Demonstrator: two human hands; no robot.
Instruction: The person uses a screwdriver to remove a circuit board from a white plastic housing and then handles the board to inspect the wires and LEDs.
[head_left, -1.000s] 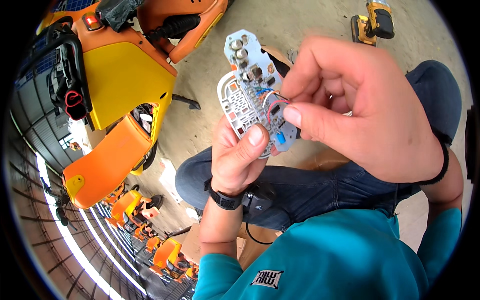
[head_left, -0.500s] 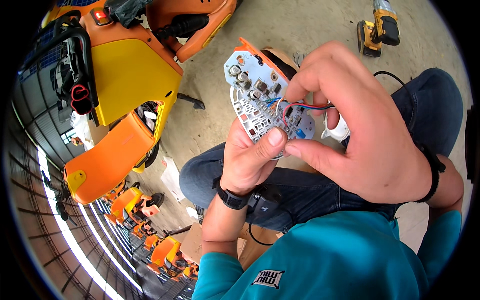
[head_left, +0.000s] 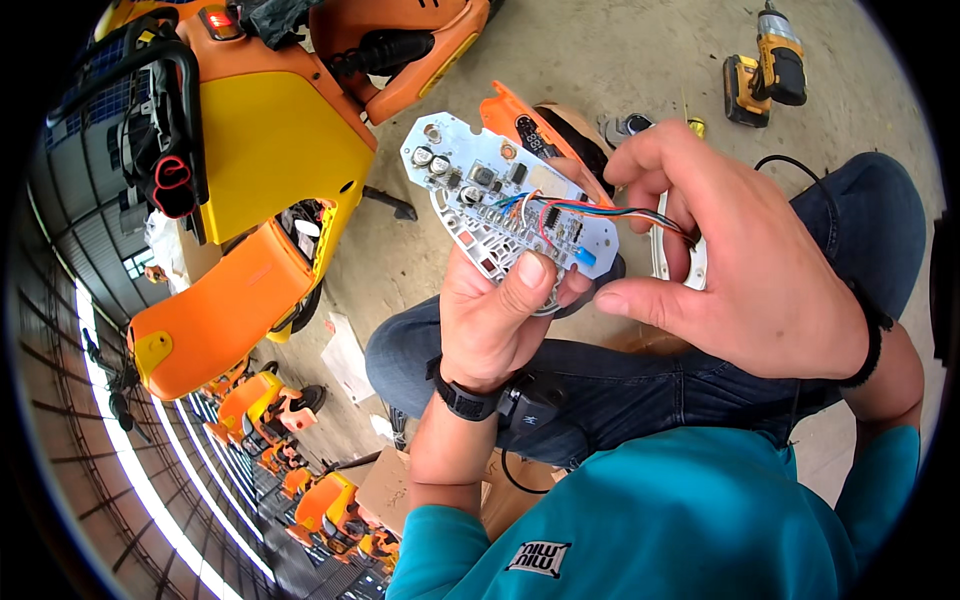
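My left hand (head_left: pixel 485 330) grips a pale circuit board (head_left: pixel 480 185) stacked on a white plastic lattice (head_left: pixel 470 235), its thumb on the lattice's lower end. An orange housing (head_left: pixel 512 100) with a black display lies behind the board. Coloured wires (head_left: pixel 625 213) run from the board toward my right hand (head_left: pixel 700 250). That hand is loosely curved beside the board with thumb and forefinger apart; its lower fingers are near the wires and a white plastic frame (head_left: pixel 660 260), partly hidden by them.
A yellow drill (head_left: pixel 760 80) stands on the concrete floor (head_left: pixel 640 60) beyond my right hand. An orange-and-yellow vehicle (head_left: pixel 270 150) fills the left, with more similar vehicles (head_left: pixel 250 410) behind. My bent legs (head_left: pixel 870 220) lie beneath my hands, and cardboard (head_left: pixel 390 480) is at lower left.
The board has swung leftward at its top, exposing more of the orange housing. My right hand has drawn back to the right from the board, and the wires now stretch longer between them.
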